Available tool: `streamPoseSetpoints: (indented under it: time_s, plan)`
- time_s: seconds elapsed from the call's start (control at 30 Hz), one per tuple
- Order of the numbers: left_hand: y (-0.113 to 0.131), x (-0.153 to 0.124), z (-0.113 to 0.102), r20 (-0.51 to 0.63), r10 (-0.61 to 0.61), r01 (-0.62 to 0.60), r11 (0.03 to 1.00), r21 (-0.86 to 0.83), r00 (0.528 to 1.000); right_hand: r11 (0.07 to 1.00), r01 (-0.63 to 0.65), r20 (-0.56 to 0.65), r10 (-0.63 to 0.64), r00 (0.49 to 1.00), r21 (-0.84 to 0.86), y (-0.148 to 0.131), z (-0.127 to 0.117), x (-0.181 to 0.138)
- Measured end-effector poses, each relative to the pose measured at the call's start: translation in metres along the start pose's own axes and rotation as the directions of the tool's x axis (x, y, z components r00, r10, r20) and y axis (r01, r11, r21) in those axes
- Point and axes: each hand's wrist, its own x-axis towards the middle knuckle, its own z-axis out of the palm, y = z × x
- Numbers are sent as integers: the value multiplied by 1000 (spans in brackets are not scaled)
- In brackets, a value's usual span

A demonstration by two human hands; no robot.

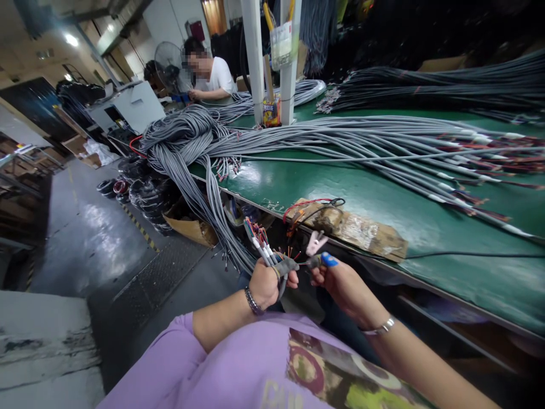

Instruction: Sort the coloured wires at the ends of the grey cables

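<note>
My left hand is closed around a small bunch of grey cables, whose stripped ends fan out in red, blue and orange wires. A grey covering wraps its forefinger. Close by on the right, my right hand pinches with thumb and forefinger; blue wrapping covers one fingertip and grey another. Between the two hands runs a thin wire, its end hidden in the right fingers. Just above them, a pale pink clip sticks out at the edge of a taped wooden board.
The green table carries long grey cables and darker cables behind. A cable pile hangs over its left edge. A white post stands on the table. A co-worker sits beyond. Black coils lie on the floor.
</note>
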Motion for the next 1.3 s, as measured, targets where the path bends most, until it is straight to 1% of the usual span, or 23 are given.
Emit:
streamPoseSetpoints:
  time_s: [0.07,0.1,0.13,0.2,0.27,0.33,0.4,0.47,0.5,0.53,0.6,0.67,0.73,0.8,1.0,1.17,1.3]
  plan:
    - [5,0,1,65,-42,42,999,-5,997,986,-103,2,103,995,134,-3,-5,7]
    - [7,0,3,99,-62,63,998,-3,993,974,-143,16,143,990,176,-6,-6,10]
    - [9,0,4,128,-78,79,997,-1,989,965,-168,35,164,986,203,-9,-6,14]
    - [12,2,8,163,-105,105,994,8,981,960,-166,78,152,985,224,-17,-2,19]
    - [12,4,11,170,-123,122,992,15,978,971,-125,106,105,989,205,-22,4,21]
    - [12,7,13,174,-137,135,991,23,975,988,-52,86,40,995,144,-24,10,22]
    - [11,10,14,185,-147,144,989,30,972,996,76,-7,-76,997,43,-21,12,21]
    - [10,12,14,196,-159,155,987,36,968,973,214,-110,-223,969,-90,-16,12,20]
    - [10,14,13,202,-162,158,987,37,966,956,256,-134,-275,952,-145,-13,11,20]
    - [10,15,13,210,-165,160,986,41,964,947,270,-132,-294,947,-173,-11,10,20]
    - [10,16,12,226,-166,157,986,58,960,965,230,-71,-240,968,-122,-10,11,21]
    - [10,17,13,239,-175,159,984,82,955,989,148,-12,-148,989,16,-11,12,24]
    - [9,18,13,245,-188,168,981,100,951,987,93,2,-94,996,135,-12,14,26]
    - [8,19,13,250,-200,176,978,114,947,978,82,-12,-82,997,190,-13,16,28]
    - [3,20,14,245,-224,192,970,148,943,971,83,-6,-84,996,225,-12,15,30]
    - [4,13,14,232,-167,142,982,121,958,968,-6,49,-7,999,250,-13,14,24]
    - [3,2,13,221,-111,88,990,113,969,970,-78,119,52,992,230,-17,13,18]
